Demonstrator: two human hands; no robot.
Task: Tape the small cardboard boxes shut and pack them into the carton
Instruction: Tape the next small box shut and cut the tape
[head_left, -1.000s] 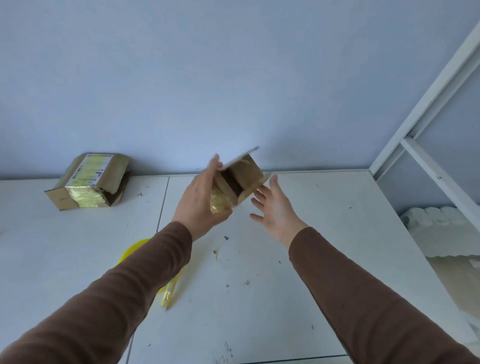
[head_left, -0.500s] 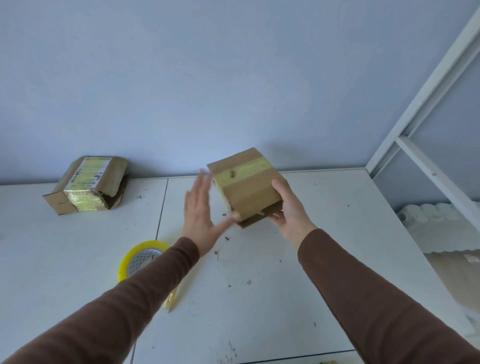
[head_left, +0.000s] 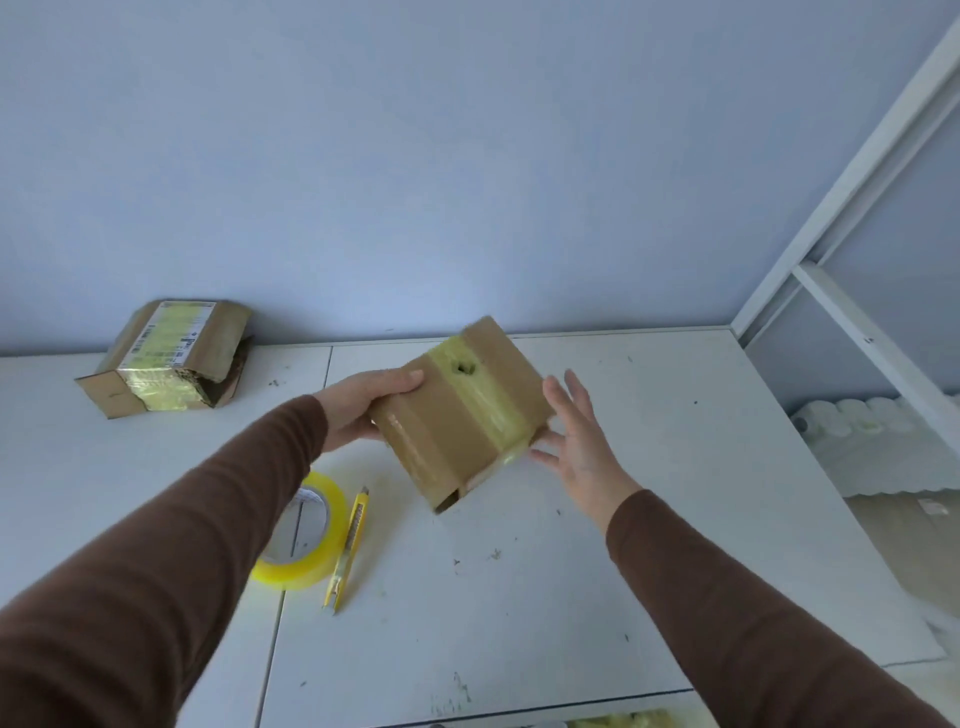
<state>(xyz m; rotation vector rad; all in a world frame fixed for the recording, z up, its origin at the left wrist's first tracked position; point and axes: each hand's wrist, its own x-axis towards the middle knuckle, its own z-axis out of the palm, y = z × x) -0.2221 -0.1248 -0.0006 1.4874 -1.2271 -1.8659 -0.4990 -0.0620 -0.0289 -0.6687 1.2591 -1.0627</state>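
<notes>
while the left hand (head_left: 363, 405) grips the box (head_left: 460, 410), the right hand (head_left: 582, 441) stays loose.

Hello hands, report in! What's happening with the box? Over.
Left hand grips small brown cardboard box by its edge. Right hand open, fingers against its far side. Yellow tape roll and yellow utility knife lie beneath, untouched.

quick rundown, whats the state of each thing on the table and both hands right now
held box: lifted and tilted, old yellowish tape across it, a flap gaping at its near end
left hand: grips the box's left edge
right hand: fingers straight, at the box's right side
far box: lying on the table, taped, one end torn open
tape roll: lying flat
utility knife: lying beside the roll
</notes>
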